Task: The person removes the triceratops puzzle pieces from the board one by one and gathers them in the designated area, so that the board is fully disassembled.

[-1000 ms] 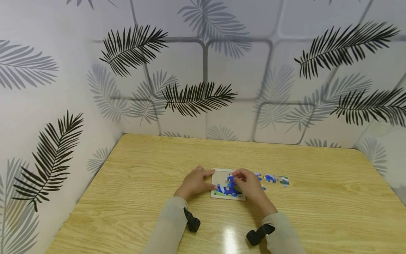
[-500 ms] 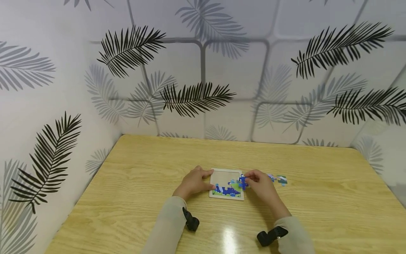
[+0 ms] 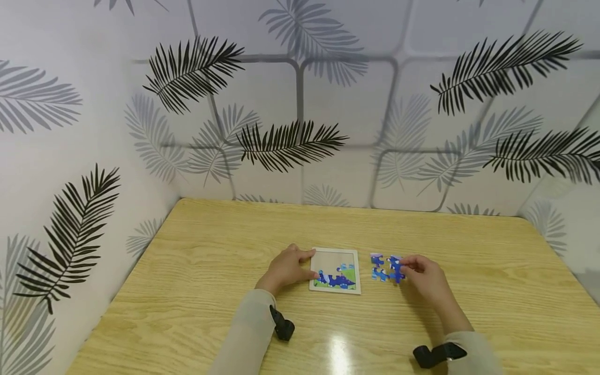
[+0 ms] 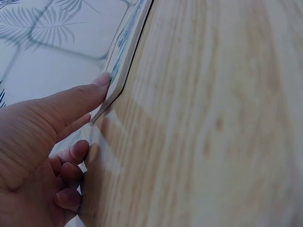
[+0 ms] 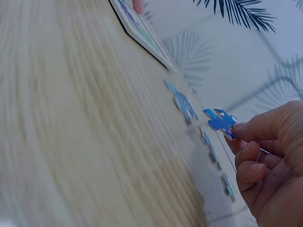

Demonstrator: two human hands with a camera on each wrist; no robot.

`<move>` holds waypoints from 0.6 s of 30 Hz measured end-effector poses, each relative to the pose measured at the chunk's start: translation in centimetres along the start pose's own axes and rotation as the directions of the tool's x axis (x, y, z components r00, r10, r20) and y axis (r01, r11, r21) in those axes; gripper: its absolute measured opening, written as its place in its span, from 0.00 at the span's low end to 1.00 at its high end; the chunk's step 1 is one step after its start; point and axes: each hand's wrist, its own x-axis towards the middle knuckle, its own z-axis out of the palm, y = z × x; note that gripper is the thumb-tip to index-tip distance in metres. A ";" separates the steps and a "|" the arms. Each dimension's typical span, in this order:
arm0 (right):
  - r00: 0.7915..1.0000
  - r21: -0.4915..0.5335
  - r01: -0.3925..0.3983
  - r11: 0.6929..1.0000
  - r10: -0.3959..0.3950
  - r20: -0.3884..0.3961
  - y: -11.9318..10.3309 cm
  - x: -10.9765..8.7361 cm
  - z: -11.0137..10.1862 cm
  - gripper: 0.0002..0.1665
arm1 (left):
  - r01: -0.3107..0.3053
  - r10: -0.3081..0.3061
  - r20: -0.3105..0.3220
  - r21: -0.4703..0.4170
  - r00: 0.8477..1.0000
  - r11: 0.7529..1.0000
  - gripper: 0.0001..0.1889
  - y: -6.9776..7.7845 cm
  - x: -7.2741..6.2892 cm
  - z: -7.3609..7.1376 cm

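Note:
A square wooden puzzle tray [image 3: 335,256] lies on the table, its lower part filled with pieces of a blue and green picture. My left hand [image 3: 283,268] is at its left side, with thumb and forefinger touching the rim. In the left wrist view, the left hand's thumb [image 4: 78,97] presses on the tray's edge while the other fingers curl beneath. Right of the tray, my right hand [image 3: 428,278] pinches a blue puzzle piece [image 5: 220,122] between thumb and forefinger, above the table. Part of that piece is covered by the fingertips.
Loose puzzle pieces [image 3: 377,259] lie between the tray and the right hand; more pieces [image 5: 228,187] show below the held one in the right wrist view. The wooden table [image 3: 225,229] ends at a leaf-patterned wall [image 3: 262,182] behind and at the left.
My right hand has moved right with the blue puzzle piece, from over the tray to over the loose pieces. The left hand has stayed at the tray's left edge.

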 end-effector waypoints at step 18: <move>0.998 -0.027 -0.052 0.998 0.052 0.019 1.4 -0.3 -0.4 0.11 | 0.002 -0.002 0.003 0.009 1.000 1.000 0.36 0.1 -0.1 -0.1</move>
